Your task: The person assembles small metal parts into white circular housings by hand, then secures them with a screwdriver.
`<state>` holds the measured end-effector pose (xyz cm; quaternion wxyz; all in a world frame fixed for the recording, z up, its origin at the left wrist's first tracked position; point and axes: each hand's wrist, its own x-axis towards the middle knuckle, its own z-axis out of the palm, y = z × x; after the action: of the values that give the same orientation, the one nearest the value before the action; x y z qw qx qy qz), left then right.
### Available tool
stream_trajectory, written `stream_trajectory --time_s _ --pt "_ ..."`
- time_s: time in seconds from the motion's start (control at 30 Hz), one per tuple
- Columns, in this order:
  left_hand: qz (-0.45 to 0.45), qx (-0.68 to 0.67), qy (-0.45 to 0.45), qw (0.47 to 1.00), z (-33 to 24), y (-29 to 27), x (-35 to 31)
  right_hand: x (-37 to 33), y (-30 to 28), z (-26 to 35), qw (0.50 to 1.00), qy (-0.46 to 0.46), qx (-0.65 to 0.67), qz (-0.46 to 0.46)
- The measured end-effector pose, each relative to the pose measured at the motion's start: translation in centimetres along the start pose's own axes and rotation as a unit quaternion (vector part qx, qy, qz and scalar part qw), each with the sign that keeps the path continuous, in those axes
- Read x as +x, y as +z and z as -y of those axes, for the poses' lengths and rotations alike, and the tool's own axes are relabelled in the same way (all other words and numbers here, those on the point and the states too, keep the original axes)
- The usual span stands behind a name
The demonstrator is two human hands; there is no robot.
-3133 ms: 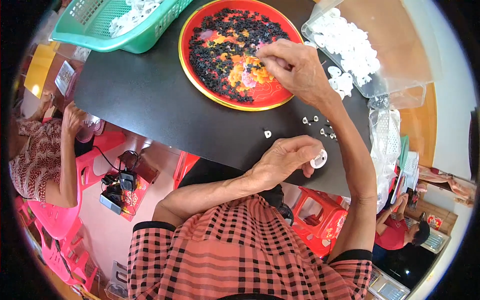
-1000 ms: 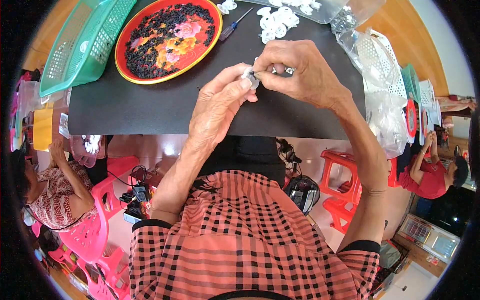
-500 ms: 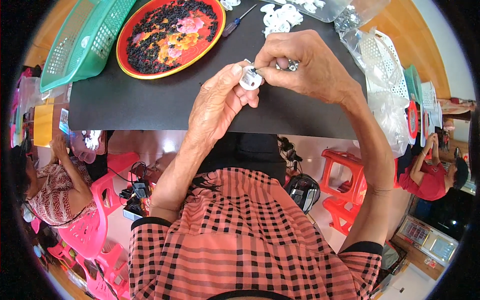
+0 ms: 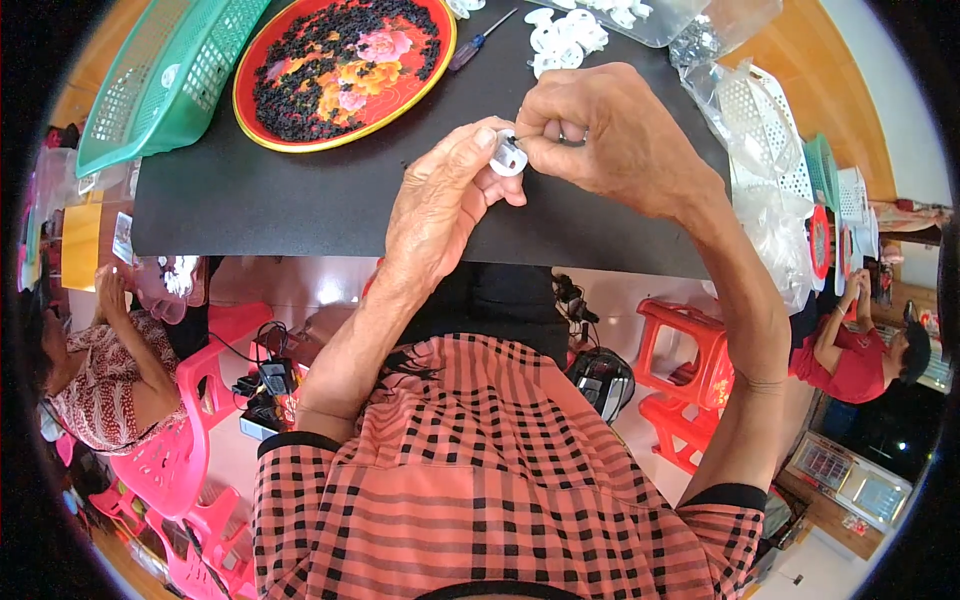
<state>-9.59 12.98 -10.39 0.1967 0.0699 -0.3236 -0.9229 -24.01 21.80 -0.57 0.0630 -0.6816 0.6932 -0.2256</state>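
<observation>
My left hand pinches a small white round plastic part between thumb and fingers, above the front half of the dark table. My right hand bends over it from the right, thumb and forefinger closed on a tiny black piece at the part's upper side. Whether that piece sits in the part or only touches it, I cannot tell. Some small shiny thing shows among the curled fingers of my right hand, too hidden to name. Beyond my left hand lies a red flowered tray strewn with small black pieces.
A screwdriver lies right of the tray, near a heap of white plastic parts. A green basket stands at the left. Clear plastic bags and a white basket crowd the right edge. Other people sit at both sides.
The white part has tilted and shifted slightly right in my left hand. My right hand stays at its edge, fingers a little more curled. The view has moved slightly.
</observation>
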Motion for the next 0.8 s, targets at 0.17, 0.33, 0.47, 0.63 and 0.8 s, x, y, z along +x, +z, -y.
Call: stream_trajectory --time_s 0.17,0.33,0.47,0.63,0.8 --pt "-0.019 0.025 0.015 0.999 0.1 0.4 -0.1 0.1 0.1 0.3 0.999 0.024 -0.020 0.007" --pt "-0.048 0.062 0.034 0.996 0.2 0.5 -0.1 0.0 0.5 0.9 0.999 0.016 -0.032 -0.017" --pt "-0.050 0.055 0.039 0.997 0.1 0.5 -0.1 -0.1 0.9 0.7 0.999 0.029 0.011 -0.021" --pt "-0.040 0.062 0.027 0.997 0.1 0.5 0.0 -0.4 1.5 0.9 0.997 0.014 -0.003 -0.070" --pt "-0.066 0.092 0.041 0.993 0.3 0.7 0.0 -0.5 1.5 1.3 0.998 0.032 -0.016 -0.058"
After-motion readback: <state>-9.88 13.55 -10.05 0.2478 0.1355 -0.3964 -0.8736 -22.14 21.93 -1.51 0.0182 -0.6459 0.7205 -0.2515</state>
